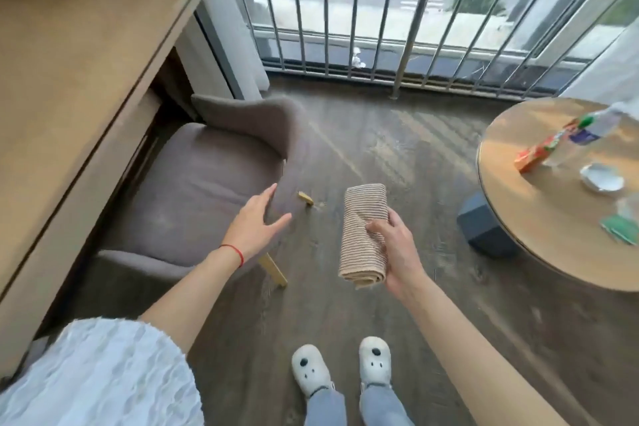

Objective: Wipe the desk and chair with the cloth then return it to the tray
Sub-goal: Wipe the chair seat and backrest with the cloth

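A folded, striped beige cloth (363,235) hangs in the air over the floor, gripped at its right edge by my right hand (397,245). My left hand (257,223) is open with fingers spread, right at the back edge of the grey upholstered chair (193,190). The chair is pushed partly under the wooden desk (76,79) on the left, its gold legs showing. No tray is in view.
A round wooden table (539,235) at the right holds a plastic bottle (587,131), an orange box, a white dish and a green packet. A dark blue block (484,228) sits under it. A metal railing (397,28) and window close the far side. My feet stand on the wooden floor.
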The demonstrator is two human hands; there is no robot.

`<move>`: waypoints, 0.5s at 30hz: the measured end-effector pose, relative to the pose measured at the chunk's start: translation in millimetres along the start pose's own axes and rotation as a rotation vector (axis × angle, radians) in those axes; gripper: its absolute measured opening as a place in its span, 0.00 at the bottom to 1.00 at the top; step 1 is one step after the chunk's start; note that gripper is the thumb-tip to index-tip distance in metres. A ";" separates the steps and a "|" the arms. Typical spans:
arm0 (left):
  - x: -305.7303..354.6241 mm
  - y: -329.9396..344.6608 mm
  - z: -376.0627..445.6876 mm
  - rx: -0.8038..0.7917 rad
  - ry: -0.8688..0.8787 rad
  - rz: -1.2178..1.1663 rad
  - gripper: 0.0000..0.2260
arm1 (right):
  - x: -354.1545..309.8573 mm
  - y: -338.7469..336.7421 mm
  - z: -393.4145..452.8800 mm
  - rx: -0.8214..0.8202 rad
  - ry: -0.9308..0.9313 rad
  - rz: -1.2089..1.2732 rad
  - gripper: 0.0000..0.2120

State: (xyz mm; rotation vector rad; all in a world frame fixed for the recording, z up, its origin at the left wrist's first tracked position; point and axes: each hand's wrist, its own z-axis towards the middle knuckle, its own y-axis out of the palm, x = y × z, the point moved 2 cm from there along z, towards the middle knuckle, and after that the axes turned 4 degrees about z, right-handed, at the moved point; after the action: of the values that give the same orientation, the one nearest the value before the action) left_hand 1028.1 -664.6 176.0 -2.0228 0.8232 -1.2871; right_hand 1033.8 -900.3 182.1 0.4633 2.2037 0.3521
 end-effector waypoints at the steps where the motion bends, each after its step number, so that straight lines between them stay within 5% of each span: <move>1: -2.4 3.7 3.2 0.025 0.025 0.028 0.31 | 12.4 -5.0 8.1 0.010 0.012 0.015 0.17; 10: -24.4 26.6 15.8 0.348 0.295 0.314 0.29 | 85.4 -0.7 66.4 0.024 -0.038 0.051 0.21; 15: -30.7 28.1 20.3 0.384 0.334 0.335 0.28 | 84.9 48.1 73.0 0.008 -0.317 -0.214 0.25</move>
State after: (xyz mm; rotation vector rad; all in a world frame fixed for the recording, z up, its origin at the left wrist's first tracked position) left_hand 1031.3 -655.7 130.7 -1.3289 0.9331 -1.4708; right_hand 1051.6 -813.1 98.8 0.2629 1.9221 0.1434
